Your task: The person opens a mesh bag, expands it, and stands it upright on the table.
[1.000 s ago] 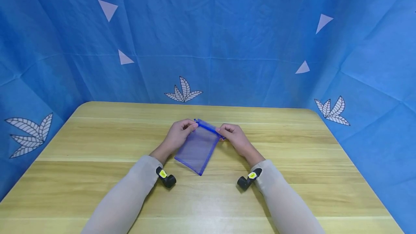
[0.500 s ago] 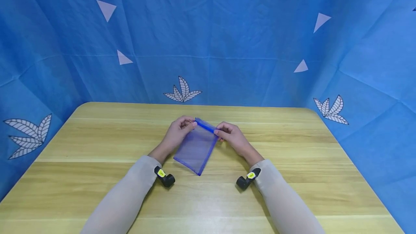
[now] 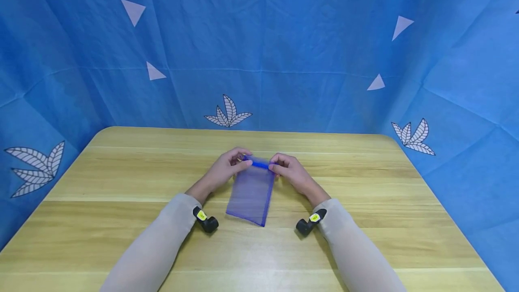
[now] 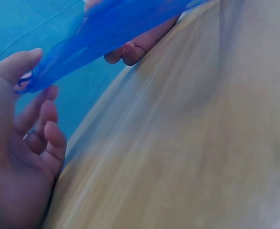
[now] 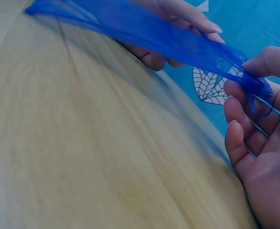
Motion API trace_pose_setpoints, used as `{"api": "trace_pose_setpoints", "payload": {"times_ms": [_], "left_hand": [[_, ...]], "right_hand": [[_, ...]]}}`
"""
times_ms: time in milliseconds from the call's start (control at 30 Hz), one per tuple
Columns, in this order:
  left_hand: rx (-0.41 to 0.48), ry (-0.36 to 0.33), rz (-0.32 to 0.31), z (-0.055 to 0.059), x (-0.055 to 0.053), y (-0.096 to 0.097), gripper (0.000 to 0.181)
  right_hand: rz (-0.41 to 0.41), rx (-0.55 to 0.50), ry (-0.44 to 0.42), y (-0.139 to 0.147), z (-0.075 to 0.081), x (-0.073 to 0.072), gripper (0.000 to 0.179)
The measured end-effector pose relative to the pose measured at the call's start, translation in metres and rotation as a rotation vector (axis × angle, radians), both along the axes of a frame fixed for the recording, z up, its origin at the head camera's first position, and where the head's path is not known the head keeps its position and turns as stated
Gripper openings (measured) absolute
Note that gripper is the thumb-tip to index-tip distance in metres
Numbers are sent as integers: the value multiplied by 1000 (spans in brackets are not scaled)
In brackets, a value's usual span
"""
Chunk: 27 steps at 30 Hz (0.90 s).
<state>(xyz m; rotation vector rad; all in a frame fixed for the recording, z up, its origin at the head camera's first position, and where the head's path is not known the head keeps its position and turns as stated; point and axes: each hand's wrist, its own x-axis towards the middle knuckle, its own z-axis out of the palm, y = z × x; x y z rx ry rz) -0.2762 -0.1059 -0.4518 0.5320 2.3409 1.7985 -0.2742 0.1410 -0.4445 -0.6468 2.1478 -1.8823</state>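
A sheer blue-purple organza drawstring bag (image 3: 249,193) hangs slanting toward me over the wooden table, its mouth end away from me. My left hand (image 3: 227,169) holds the left end of the bag's top band, thumb in front and fingers behind. At the opposite end, my right hand (image 3: 289,169) pinches the band between thumb and forefinger. In the right wrist view a thin cord loop (image 5: 260,107) dangles by the right fingers. The left wrist view shows the bag (image 4: 106,36) bunched near the left thumb (image 4: 27,62). The bag looks flat.
The pale wooden table (image 3: 365,238) spreads out around both hands. A blue curtain (image 3: 259,48) with white leaf and triangle prints stands behind and at both sides. Small black cameras (image 3: 208,223) sit on the grey sleeves.
The bag's lower end has swung right and toward me, so it hangs straighter. My left hand has shifted slightly right and nearer me; the hands are closer together.
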Motion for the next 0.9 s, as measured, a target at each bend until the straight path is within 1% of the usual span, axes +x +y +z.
{"api": "trace_pose_setpoints", "payload": {"times_ms": [133,167,200,300,367,433,700,767,900], "left_hand": [[-86,4,-81,2,2,-1,21],[-102,7,-105,2,3,-1,18],[-110,7,-126,3,3,-1,16],[-126,6,-167,4,3,-1,15],[-128,5,-169,4,3,-2,16],[-134,2,-157,4,3,-2,16],[-164,-2,-118,3,2,0,17],[-163,-2,-114,2,2,0,19],[-160,3,-118,1,3,0,22]], "right_hand": [[4,46,34,2,0,-2,8],[6,60,43,2,4,0,8],[9,67,53,1,8,2,8],[16,77,65,3,8,2,7],[24,70,73,4,7,2,7],[32,64,75,7,-2,-4,8],[120,31,107,11,-5,-6,16],[131,26,116,10,-6,-7,17],[143,7,109,9,-7,-7,16]]}}
